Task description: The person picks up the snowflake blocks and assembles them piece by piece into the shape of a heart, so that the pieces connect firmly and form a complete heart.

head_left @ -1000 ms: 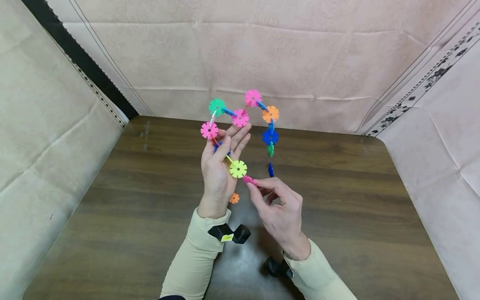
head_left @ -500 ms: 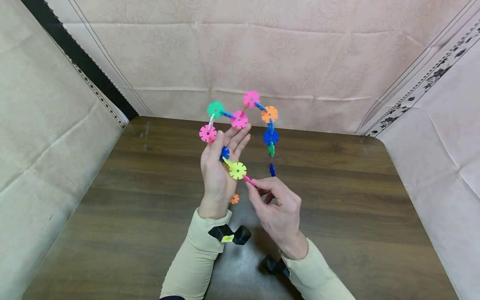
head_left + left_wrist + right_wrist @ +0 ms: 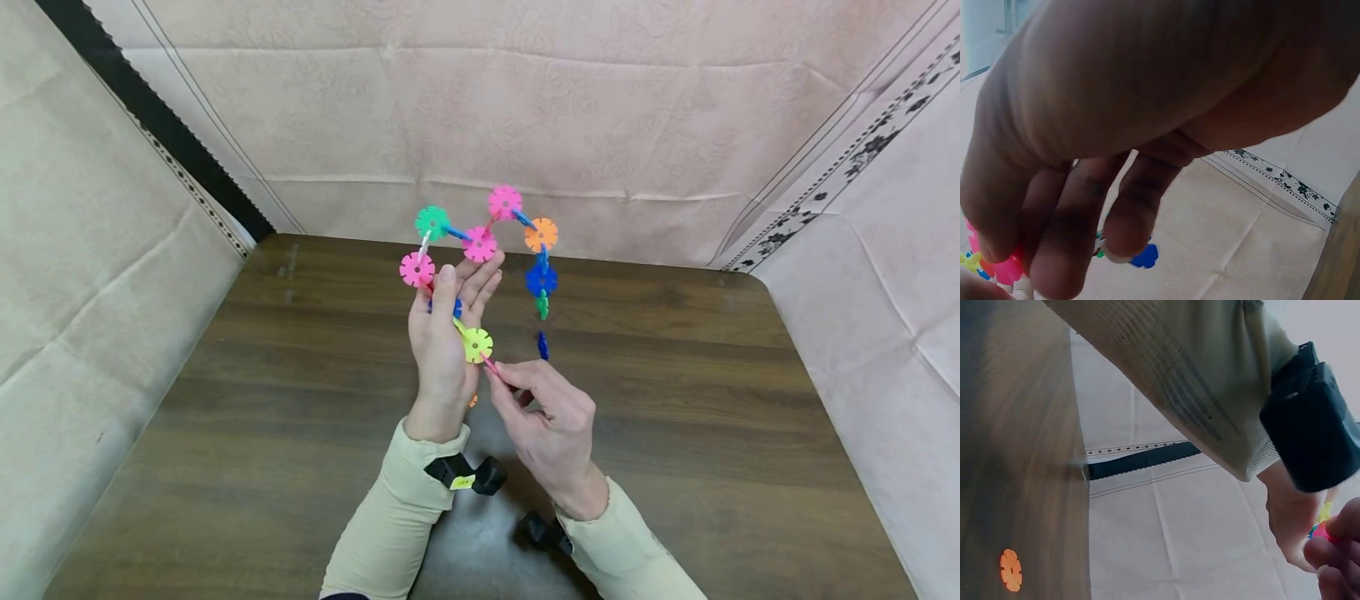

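Note:
My left hand holds a chain of notched plastic snowflake discs, its thumb over the chain near a blue disc. At the near end, a yellow-green disc lies in front of the palm. Between thumb and fingertips, my right hand pinches a pink disc, seen edge-on at the yellow-green disc's rim. Past the left fingers, the chain runs through a teal disc, pink discs and an orange disc. It hangs down at the right through blue and green discs.
A loose orange disc lies on the wooden table, mostly hidden behind the left wrist in the head view. A dark blue disc shows below the chain's hanging end. Pale cloth walls enclose the table.
The left thumb has shifted along the chain and now points up more. The pinched pink disc has turned edge-on and stays at the yellow-green disc. Both hands have drifted slightly.

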The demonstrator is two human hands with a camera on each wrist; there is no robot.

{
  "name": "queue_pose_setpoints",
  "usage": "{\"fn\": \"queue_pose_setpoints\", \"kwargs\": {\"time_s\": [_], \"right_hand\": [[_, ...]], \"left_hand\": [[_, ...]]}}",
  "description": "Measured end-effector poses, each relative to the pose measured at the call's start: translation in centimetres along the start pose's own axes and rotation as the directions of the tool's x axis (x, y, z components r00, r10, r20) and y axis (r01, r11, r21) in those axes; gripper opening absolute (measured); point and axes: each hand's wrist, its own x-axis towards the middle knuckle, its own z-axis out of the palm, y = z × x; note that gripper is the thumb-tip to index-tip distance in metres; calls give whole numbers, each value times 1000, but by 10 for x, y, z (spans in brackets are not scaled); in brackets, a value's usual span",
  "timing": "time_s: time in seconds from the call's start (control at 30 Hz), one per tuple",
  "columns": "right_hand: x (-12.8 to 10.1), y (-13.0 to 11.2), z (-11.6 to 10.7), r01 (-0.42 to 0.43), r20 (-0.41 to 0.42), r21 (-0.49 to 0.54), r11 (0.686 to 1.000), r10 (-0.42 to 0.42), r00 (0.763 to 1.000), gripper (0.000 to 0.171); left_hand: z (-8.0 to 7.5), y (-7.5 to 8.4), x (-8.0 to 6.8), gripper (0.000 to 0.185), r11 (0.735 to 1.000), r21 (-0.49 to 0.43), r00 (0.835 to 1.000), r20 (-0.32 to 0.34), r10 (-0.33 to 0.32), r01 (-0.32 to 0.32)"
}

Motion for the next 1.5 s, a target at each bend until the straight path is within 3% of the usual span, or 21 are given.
{"fn": "queue_pose_setpoints", "kwargs": {"time_s": [0.43,0.6,0.73,0.8,0.83,0.87,0.93,1.03,1.1,1.13,1.2,1.37,1.5], "right_hand": [[-2,2,1,1,-20,25,1000,0,1000,18],[-11,7,0,-55,54,-2,998,55,997,16],[-17,17,-4,-107,173,-54,993,115,978,17],[-19,24,-5,-160,285,-151,975,198,938,19],[-21,27,-5,-189,348,-213,958,256,902,18],[-22,32,-4,-213,410,-281,936,318,855,16],[-24,41,1,-233,511,-423,876,443,737,16],[-29,57,11,-214,601,-551,806,562,568,34],[-34,66,18,-184,634,-584,790,586,504,46],[-36,71,22,-166,646,-592,789,587,487,49],[-40,77,28,-129,661,-599,790,580,476,51],[-45,88,40,-74,672,-593,802,544,503,42],[-44,92,45,-78,665,-601,796,552,504,32]], "left_hand": [[0,3,-1,18,998,-44,998,-25,53,-54],[-8,13,5,24,991,-88,993,-74,93,-100],[-14,19,10,28,990,-119,995,-77,68,-77],[-14,20,12,30,990,-130,996,-70,55,-63],[-15,20,12,29,989,-139,997,-70,46,-55],[-14,20,12,27,987,-154,997,-70,37,-47],[-14,20,12,22,983,-177,997,-70,28,-40],[-12,19,12,16,976,-217,997,-76,19,-35],[-12,19,11,17,973,-230,997,-79,18,-36],[-12,19,11,18,971,-236,997,-80,17,-36],[-11,18,10,17,971,-238,997,-78,13,-32],[-11,18,10,15,973,-231,997,-74,7,-24],[-10,16,10,13,972,-233,998,-62,5,-20]]}}
